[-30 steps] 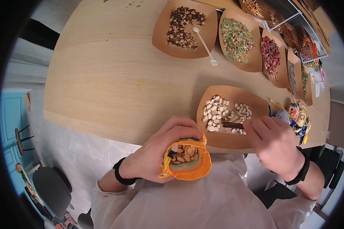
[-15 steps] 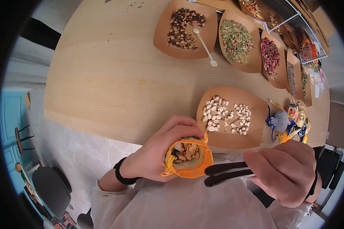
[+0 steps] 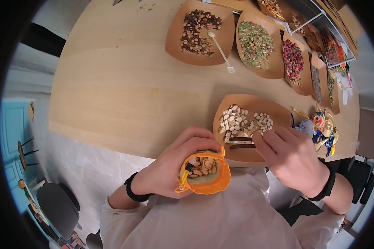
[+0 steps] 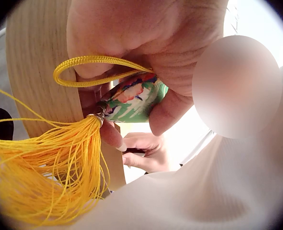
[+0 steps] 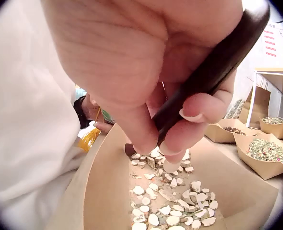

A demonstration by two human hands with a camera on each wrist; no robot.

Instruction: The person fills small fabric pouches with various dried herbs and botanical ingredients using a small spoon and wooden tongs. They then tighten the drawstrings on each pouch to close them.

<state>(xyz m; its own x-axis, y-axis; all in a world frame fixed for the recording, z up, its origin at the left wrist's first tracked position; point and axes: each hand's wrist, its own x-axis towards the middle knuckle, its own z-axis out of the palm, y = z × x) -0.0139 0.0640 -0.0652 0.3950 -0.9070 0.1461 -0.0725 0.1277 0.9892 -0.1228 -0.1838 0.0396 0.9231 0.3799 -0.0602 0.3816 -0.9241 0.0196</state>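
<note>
My left hand (image 3: pixel 162 166) grips a small drawstring pouch (image 3: pixel 222 182) with its mouth turned up, showing an orange lining and tan dried slices (image 3: pixel 204 166) inside. In the left wrist view the pouch's outside is green with a printed pattern, and a yellow tassel (image 4: pixel 60 163) and cord loop (image 4: pixel 67 72) hang from it. Dark tongs (image 5: pixel 213 67) are held between the thumb and fingers of my right hand (image 3: pixel 293 162). Their two tips stand apart over the near side of a brown paper tray (image 3: pixel 257 155) of pale dried root slices (image 3: pixel 233 122).
Farther back stand paper trays of brown bits (image 3: pixel 195 41), with a white spoon (image 3: pixel 220 50) in it, green herbs (image 3: pixel 255 45) and red buds (image 3: pixel 293 62). Several colourful pouches (image 3: pixel 326 128) lie at the right. A wire rack (image 3: pixel 336 54) stands at the back right.
My right hand swung from the tray toward the pouch with the tongs, then returned over the tray. The tongs' tips now stand apart. The left hand with the pouch has hardly moved.
</note>
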